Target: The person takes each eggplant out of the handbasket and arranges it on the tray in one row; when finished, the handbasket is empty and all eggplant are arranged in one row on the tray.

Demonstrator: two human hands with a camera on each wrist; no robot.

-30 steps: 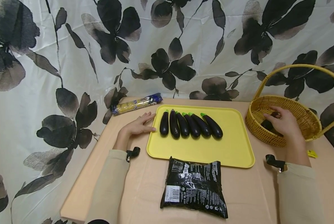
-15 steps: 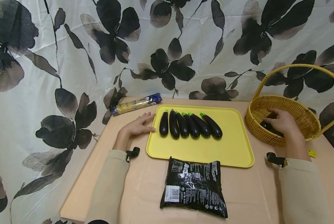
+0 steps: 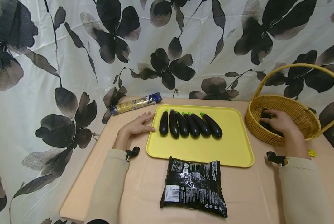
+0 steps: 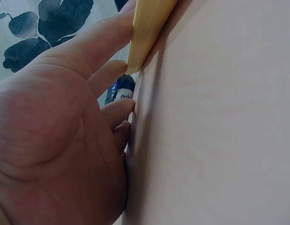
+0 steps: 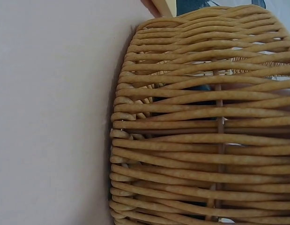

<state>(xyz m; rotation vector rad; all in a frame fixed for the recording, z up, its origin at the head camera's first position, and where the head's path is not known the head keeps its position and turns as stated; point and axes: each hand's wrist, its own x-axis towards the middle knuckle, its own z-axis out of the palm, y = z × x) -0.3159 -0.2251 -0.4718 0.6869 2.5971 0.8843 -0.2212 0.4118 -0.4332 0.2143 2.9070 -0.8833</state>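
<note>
Several dark purple eggplants (image 3: 193, 126) with green stem ends lie side by side on a yellow tray (image 3: 234, 152). Against the tray's left rim rest the extended fingers and thumb of my left hand (image 3: 137, 127); its palm fills the left of the left wrist view, with the tray edge (image 4: 149, 33) above. Inside a wicker basket (image 3: 256, 132), my right hand (image 3: 284, 123) holds another dark eggplant (image 3: 264, 124), partly covered by the fingers. In the right wrist view the basket wall (image 5: 201, 117) hides most of the hand.
A black printed packet (image 3: 195, 186) lies in front of the tray. Behind its left corner is a yellow and blue packaged roll (image 3: 136, 104). The basket's tall handle (image 3: 304, 65) arches over it. A small yellow item (image 3: 312, 153) lies by the right forearm. A floral cloth hangs behind.
My right hand has shifted slightly inside the basket, and more of the dark eggplant shows beyond its fingers. The left hand and the tray have stayed in place.
</note>
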